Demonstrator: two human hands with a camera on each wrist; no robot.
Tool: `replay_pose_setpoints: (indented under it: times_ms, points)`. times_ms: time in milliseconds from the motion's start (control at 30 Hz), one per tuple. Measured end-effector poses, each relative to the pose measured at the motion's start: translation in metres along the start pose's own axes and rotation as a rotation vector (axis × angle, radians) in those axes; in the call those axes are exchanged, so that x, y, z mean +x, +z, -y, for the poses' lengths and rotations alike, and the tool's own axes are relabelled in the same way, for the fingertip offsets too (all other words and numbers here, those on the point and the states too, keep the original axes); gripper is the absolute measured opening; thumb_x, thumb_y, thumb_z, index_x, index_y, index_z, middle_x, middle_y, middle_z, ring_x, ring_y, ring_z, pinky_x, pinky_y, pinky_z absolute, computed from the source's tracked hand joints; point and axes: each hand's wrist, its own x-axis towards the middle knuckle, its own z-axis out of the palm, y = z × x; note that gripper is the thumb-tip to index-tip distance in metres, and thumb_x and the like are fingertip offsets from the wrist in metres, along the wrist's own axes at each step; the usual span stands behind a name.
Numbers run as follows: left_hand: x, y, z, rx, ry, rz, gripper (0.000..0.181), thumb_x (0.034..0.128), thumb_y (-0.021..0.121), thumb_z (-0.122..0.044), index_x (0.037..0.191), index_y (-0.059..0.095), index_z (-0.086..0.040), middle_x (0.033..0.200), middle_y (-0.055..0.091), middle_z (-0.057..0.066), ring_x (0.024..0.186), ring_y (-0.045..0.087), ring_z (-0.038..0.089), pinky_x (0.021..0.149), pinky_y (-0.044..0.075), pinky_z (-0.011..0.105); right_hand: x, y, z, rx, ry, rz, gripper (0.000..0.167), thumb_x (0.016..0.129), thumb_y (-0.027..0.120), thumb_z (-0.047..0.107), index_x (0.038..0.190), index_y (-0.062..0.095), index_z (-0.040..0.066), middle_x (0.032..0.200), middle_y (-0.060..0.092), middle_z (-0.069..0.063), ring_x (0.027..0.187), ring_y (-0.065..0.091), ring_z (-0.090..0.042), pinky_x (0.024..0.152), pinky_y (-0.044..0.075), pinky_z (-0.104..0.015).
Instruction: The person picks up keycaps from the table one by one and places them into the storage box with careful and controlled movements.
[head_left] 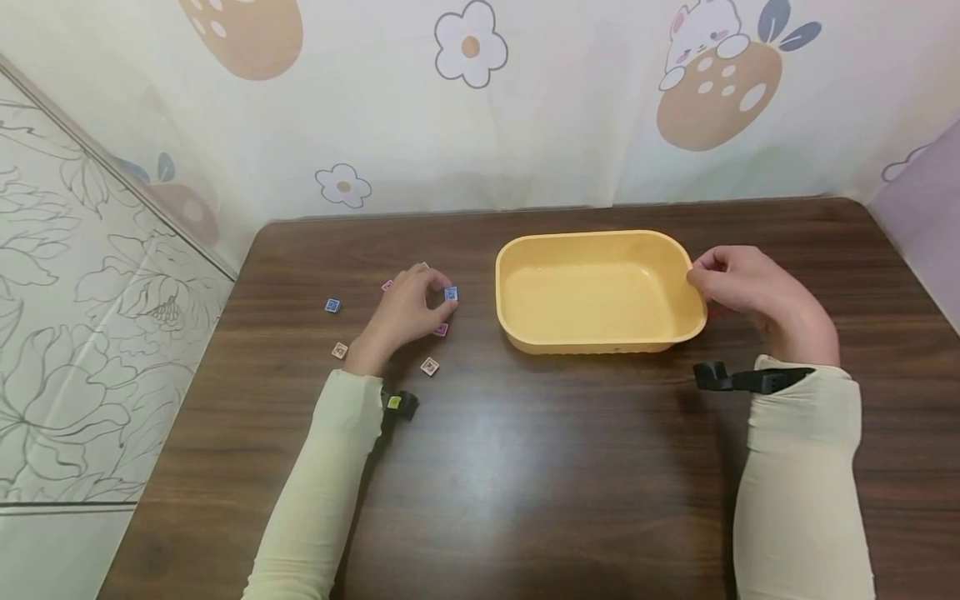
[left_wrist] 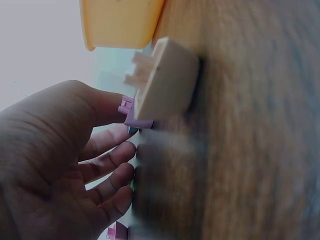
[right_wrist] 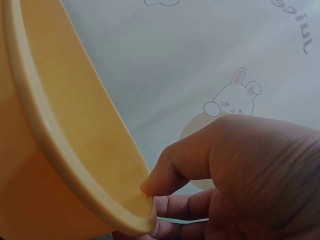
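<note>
My left hand (head_left: 405,310) has its thumb and forefinger around a small blue square block (head_left: 451,293) at the table, left of the yellow basin (head_left: 600,342). In the left wrist view only a sliver of that block shows, behind a purple-pink block (left_wrist: 142,121) with a raised top. Close to the same hand lie a pink block (head_left: 442,330) and a beige block (head_left: 430,366). My right hand (head_left: 757,287) pinches the basin's right rim; in the right wrist view the thumb is on the inside and fingers are outside. Nothing lies inside the basin.
Left of the left hand are another blue block (head_left: 332,306) and a beige block (head_left: 340,350). A second pink block (head_left: 387,285) sits behind that hand. The brown wooden table (head_left: 525,467) meets a patterned wall covering (head_left: 555,125) at the back.
</note>
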Motion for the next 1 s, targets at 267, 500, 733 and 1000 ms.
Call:
replay_pose_setpoints:
  times_ms: [267, 500, 733, 1000]
  points:
    - [0.0005, -0.0013, -0.0006, -0.006, -0.019, 0.003, 0.033, 0.0966, 0.074, -0.030, 0.121, 0.073, -0.008, 0.119, 0.065, 0.010, 0.115, 0.056, 0.030, 0.106, 0.047, 0.048, 0.0005, -0.0010, 0.0011, 0.004, 0.001, 0.009, 0.048, 0.108, 0.045, 0.030, 0.134, 0.050, -0.010, 0.122, 0.056, -0.027, 0.098, 0.062, -0.032, 0.083, 0.061, -0.038]
    - [0.0006, -0.0036, -0.0023, -0.017, -0.027, 0.015, 0.033, 0.0965, 0.074, -0.030, 0.119, 0.073, -0.007, 0.119, 0.066, 0.011, 0.117, 0.056, 0.031, 0.107, 0.046, 0.049, 0.0002, -0.0024, 0.0019, 0.003, 0.000, 0.013, 0.047, 0.108, 0.045, 0.029, 0.133, 0.051, -0.010, 0.120, 0.057, -0.027, 0.097, 0.063, -0.031, 0.083, 0.062, -0.039]
    - [0.0006, -0.0050, -0.0027, -0.020, -0.028, 0.028, 0.034, 0.0965, 0.074, -0.031, 0.120, 0.074, -0.006, 0.120, 0.067, 0.012, 0.120, 0.056, 0.032, 0.110, 0.045, 0.050, 0.0004, -0.0038, 0.0039, 0.000, -0.010, 0.019, 0.045, 0.108, 0.045, 0.029, 0.131, 0.051, -0.010, 0.113, 0.059, -0.022, 0.091, 0.063, -0.028, 0.075, 0.058, -0.033]
    - [0.0009, -0.0065, -0.0031, -0.019, -0.027, 0.038, 0.034, 0.0970, 0.073, -0.033, 0.118, 0.074, -0.007, 0.121, 0.066, 0.012, 0.120, 0.055, 0.032, 0.109, 0.046, 0.050, -0.0020, -0.0041, 0.0057, -0.005, -0.006, 0.022, 0.046, 0.108, 0.045, 0.029, 0.132, 0.050, -0.010, 0.113, 0.059, -0.021, 0.089, 0.063, -0.025, 0.073, 0.057, -0.032]
